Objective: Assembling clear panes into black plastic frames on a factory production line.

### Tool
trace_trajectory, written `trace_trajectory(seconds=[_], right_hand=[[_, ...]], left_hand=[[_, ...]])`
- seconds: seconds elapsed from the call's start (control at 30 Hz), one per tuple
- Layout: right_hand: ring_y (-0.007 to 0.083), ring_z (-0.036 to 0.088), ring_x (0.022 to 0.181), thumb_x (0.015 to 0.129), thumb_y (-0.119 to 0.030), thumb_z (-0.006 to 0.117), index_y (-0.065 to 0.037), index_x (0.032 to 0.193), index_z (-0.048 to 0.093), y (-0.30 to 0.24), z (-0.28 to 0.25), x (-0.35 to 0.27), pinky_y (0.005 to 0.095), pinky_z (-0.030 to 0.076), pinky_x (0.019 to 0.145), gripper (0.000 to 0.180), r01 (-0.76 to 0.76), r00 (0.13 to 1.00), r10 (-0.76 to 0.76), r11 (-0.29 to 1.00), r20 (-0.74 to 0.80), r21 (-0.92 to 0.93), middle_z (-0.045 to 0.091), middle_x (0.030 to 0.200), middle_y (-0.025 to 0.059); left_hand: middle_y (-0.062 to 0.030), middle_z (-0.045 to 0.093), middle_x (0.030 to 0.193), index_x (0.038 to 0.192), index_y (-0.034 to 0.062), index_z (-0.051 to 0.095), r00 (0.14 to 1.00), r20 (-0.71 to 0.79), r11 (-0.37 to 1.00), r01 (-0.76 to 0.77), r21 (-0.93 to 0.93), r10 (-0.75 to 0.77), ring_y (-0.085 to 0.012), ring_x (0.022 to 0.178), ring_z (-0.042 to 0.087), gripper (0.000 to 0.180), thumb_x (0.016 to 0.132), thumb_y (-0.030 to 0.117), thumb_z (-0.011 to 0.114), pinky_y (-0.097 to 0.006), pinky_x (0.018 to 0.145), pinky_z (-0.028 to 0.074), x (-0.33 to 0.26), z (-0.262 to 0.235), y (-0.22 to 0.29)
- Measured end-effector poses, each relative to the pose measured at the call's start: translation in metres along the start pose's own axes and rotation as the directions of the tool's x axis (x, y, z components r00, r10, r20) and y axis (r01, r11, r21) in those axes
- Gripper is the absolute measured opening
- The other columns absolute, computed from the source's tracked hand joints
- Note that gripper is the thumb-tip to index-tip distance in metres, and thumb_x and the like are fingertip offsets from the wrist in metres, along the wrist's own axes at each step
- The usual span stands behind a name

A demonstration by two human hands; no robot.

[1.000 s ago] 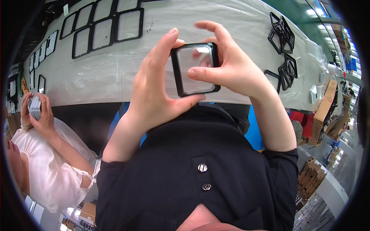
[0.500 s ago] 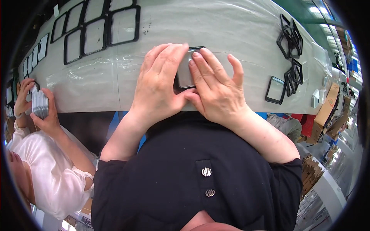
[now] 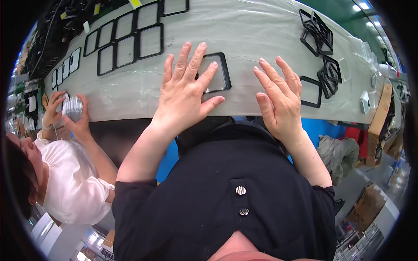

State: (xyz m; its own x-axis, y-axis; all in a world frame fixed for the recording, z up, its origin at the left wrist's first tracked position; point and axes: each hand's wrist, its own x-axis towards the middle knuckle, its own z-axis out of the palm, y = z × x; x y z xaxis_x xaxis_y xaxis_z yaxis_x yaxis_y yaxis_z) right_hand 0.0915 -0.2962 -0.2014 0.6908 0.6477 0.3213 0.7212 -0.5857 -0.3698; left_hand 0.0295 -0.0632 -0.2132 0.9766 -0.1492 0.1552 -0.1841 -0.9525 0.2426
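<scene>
A long worktable (image 3: 270, 26) covered in pale grey-green sheeting runs across the upper part of the view, its near edge curving just above the person's black buttoned top (image 3: 226, 195). To the left stands a co-worker in a white blouse (image 3: 69, 182), whose two hands (image 3: 65, 115) are closed around a small stack of clear panels (image 3: 73, 108) at the table's left end.

On the far left side of the table lies a grid of black-framed panels (image 3: 126, 41), set side by side in rows. On the far right sits a loose pile of empty black frames (image 3: 320, 48), overlapping and tilted against one another, and a single empty black frame (image 3: 311, 91) lies flat just beside the right hand. Cardboard boxes (image 3: 383, 117) stand beyond the table's right end.

The left hand (image 3: 185, 93) lies flat with its fingers spread wide, palm down on the sheeting near the table edge. Its fingers (image 3: 208, 74) rest on the left part of a black-framed glass panel (image 3: 217, 76), which lies flat on the table between the two hands, close to the near edge. The hand presses on it and grips nothing.

The right hand (image 3: 281, 98) also lies open and flat, fingers spread, palm on the bare sheeting just right of the panel. It is apart from the panel and holds nothing.
</scene>
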Motion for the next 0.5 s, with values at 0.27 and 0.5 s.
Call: trace_trajectory(seconds=[0.27, 0.5], right_hand=[[0.0345, 0.036, 0.137, 0.100, -0.034, 0.047, -0.007, 0.128, 0.061, 0.004, -0.004, -0.021, 0.0462, 0.023, 0.112, 0.042, -0.109, 0.994, 0.109, 0.990, 0.010, 0.088, 0.053, 0.139, 0.0133], [0.0398, 0.024, 0.142, 0.095, -0.053, 0.045, -0.016, 0.130, 0.062, -0.029, -0.032, -0.007, 0.0480, 0.021, 0.112, 0.054, 0.097, 0.995, -0.099, 0.991, -0.017, -0.088, 0.036, 0.149, 0.0219]], left_hand=[[-0.0193, 0.047, 0.133, 0.124, 0.0085, 0.061, 0.995, -0.002, 0.986, -0.100, -0.131, 0.100, -0.0377, 0.126, 0.045, 0.058, 0.074, 0.032, 0.079, -0.046, 0.104, 0.040, 0.015, 0.000, -0.013], [-0.0190, 0.054, 0.125, 0.111, 0.0049, 0.070, 0.926, -0.292, 0.947, -0.290, -0.137, 0.242, -0.0356, 0.111, 0.053, 0.059, 0.057, 0.024, 0.083, -0.043, 0.093, 0.046, 0.011, -0.061, 0.039]])
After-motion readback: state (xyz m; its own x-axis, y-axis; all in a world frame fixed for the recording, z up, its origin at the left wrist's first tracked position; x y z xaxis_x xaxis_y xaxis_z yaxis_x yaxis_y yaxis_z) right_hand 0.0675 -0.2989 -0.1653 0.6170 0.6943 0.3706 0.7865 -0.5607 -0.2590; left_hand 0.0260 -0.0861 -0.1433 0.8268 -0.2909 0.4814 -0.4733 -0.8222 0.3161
